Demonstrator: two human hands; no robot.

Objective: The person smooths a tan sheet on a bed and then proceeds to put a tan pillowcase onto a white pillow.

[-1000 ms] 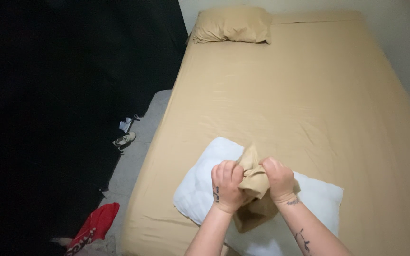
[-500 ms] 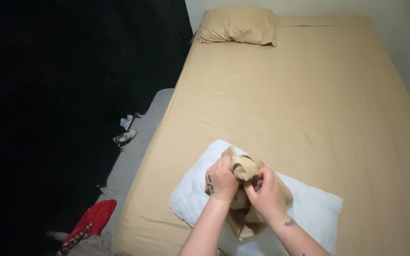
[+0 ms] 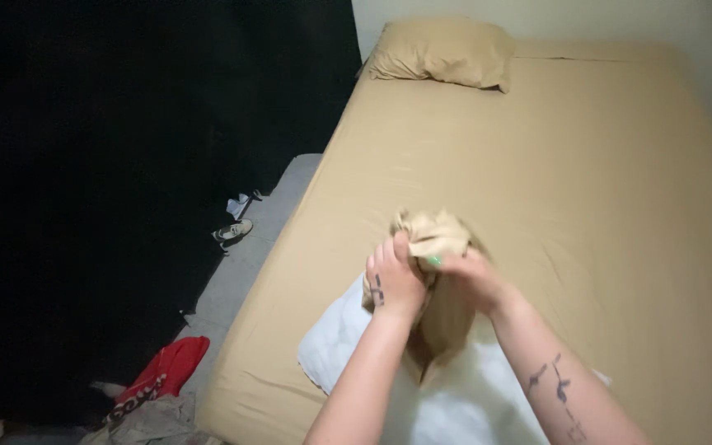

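Note:
Both my hands hold a bunched tan pillowcase [image 3: 432,232] above a bare white pillow [image 3: 335,338] that lies on the near end of the bed. My left hand [image 3: 393,280] grips the left side of the bunched cloth. My right hand [image 3: 471,276] grips its right side, fingers curled into the fabric. The rest of the pillowcase hangs down between my forearms over the pillow. The pillow's middle is hidden by my arms.
The bed [image 3: 587,189] has a tan fitted sheet, with a tan-cased pillow [image 3: 442,53] at its head. On the grey floor at the left lie a shoe [image 3: 232,231], a white scrap [image 3: 238,203] and a red cloth [image 3: 166,371]. A dark curtain fills the left side.
My hands have lifted the bunched pillowcase up and away from me, higher over the white pillow. The view has shifted so the bed sits further right.

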